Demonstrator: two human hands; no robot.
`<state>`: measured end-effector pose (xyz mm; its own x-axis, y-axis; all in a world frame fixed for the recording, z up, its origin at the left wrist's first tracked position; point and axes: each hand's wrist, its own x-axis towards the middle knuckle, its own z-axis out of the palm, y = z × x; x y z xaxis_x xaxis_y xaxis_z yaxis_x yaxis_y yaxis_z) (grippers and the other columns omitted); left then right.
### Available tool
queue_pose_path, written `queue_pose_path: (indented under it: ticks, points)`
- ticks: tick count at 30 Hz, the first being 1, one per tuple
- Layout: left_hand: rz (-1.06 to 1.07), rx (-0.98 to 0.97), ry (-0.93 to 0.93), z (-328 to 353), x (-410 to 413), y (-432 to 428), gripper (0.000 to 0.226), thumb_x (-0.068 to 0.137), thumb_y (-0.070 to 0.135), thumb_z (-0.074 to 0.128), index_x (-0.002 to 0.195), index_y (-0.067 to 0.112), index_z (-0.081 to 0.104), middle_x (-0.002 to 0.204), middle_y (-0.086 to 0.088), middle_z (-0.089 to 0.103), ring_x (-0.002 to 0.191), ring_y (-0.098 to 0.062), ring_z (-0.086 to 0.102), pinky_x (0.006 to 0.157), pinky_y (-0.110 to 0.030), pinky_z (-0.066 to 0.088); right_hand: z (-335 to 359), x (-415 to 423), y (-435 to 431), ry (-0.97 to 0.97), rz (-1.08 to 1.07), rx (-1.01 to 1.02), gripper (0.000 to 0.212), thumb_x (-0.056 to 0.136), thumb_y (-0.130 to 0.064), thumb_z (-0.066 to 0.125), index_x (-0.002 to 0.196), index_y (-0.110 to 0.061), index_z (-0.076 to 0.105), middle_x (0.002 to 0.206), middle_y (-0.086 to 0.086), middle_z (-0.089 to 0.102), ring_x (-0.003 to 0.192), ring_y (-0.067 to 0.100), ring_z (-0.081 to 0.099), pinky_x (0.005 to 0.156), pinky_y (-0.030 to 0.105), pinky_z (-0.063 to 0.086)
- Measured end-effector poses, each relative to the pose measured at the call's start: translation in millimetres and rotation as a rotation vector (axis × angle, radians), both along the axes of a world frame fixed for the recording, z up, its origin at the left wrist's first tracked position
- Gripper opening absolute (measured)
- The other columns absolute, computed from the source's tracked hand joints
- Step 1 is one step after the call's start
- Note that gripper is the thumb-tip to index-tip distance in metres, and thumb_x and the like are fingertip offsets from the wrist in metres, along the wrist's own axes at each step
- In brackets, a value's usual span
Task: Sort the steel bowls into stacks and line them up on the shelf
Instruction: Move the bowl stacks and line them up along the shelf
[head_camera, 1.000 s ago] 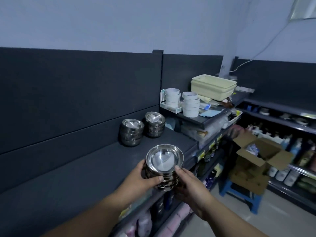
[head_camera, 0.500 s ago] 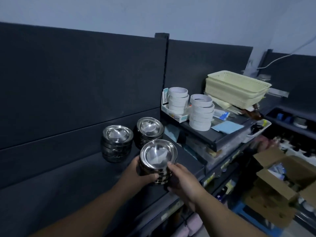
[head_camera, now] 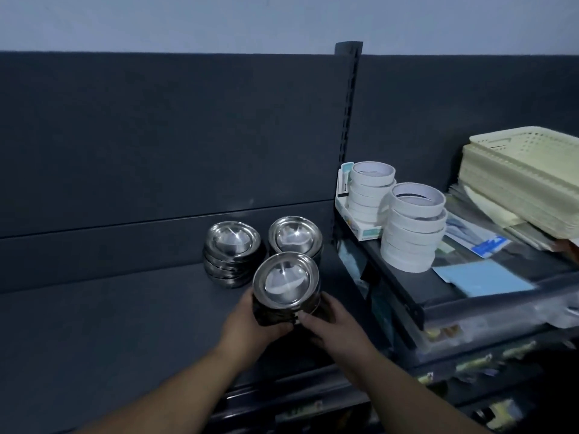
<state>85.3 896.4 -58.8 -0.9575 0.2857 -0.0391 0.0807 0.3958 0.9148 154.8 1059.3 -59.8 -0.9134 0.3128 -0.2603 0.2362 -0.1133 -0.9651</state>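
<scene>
I hold a stack of steel bowls (head_camera: 285, 285) between both hands, just above the dark shelf (head_camera: 125, 324). My left hand (head_camera: 250, 324) wraps its left side and my right hand (head_camera: 332, 327) grips its right side. Behind it two more stacks stand side by side against the back panel: the left stack of steel bowls (head_camera: 232, 250) and the right stack of steel bowls (head_camera: 295, 234), the latter partly hidden by the held stack.
To the right a raised dark shelf (head_camera: 404, 296) carries two piles of white tape rolls (head_camera: 413, 227), a small white box (head_camera: 347, 214), blue paper (head_camera: 482, 277) and cream plastic baskets (head_camera: 526, 180). An upright post (head_camera: 347, 104) divides the bays.
My hands have carried the held stack forward over the shelf, closer to the two standing stacks. The view has turned left and moved nearer the shelf.
</scene>
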Motion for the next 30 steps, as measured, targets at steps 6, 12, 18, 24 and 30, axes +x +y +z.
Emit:
queue_pose_path:
  ticks: [6,12,18,24,30]
  points:
    - [0.039,-0.218,0.039,-1.5,16.7,-14.4,0.084,0.07,0.034,0.082,0.141,0.023,0.038,0.138,-0.004,0.051,0.118,-0.015,0.052,0.096,-0.023,0.041,-4.8,21.5,-2.5,-0.084,-0.053,0.46,0.059,0.078,-0.032,0.075,0.131,-0.023,0.051,0.109,-0.011,0.062,0.103,0.007,0.058,0.086,0.019,0.04]
    - [-0.026,-0.482,0.114,-1.8,50.9,-95.9,0.078,0.08,0.041,0.071,0.144,0.016,0.034,0.145,-0.005,0.04,0.133,-0.018,0.04,0.107,-0.018,0.027,1.9,49.6,-52.1,-0.094,0.09,0.831,0.054,0.084,-0.034,0.067,0.133,-0.019,0.051,0.13,0.003,0.057,0.117,0.016,0.054,0.091,0.019,0.038]
    - [0.094,-0.556,0.105,-3.8,106.6,-242.7,0.076,0.083,0.046,0.064,0.145,0.016,0.031,0.148,-0.004,0.037,0.135,-0.017,0.037,0.108,-0.019,0.028,7.0,70.8,-184.3,-0.023,0.377,0.963,0.058,0.081,-0.039,0.067,0.134,-0.022,0.05,0.13,0.001,0.056,0.12,0.015,0.052,0.097,0.02,0.039]
    - [0.302,-0.608,0.008,-4.5,178.3,-421.8,0.078,0.084,0.049,0.062,0.148,0.021,0.028,0.151,-0.003,0.033,0.134,-0.018,0.04,0.105,-0.022,0.034,1.6,85.5,-345.6,0.007,0.624,0.961,0.047,0.076,-0.039,0.063,0.122,-0.031,0.055,0.121,-0.002,0.062,0.104,0.015,0.06,0.086,0.022,0.048]
    - [0.535,-0.701,-0.106,-2.5,242.4,-569.6,0.076,0.083,0.049,0.064,0.146,0.02,0.033,0.146,-0.004,0.04,0.129,-0.021,0.046,0.105,-0.028,0.038,-3.6,86.2,-494.9,0.063,0.863,1.062,0.06,0.078,-0.049,0.058,0.135,-0.033,0.045,0.13,-0.003,0.056,0.118,0.018,0.053,0.093,0.028,0.046]
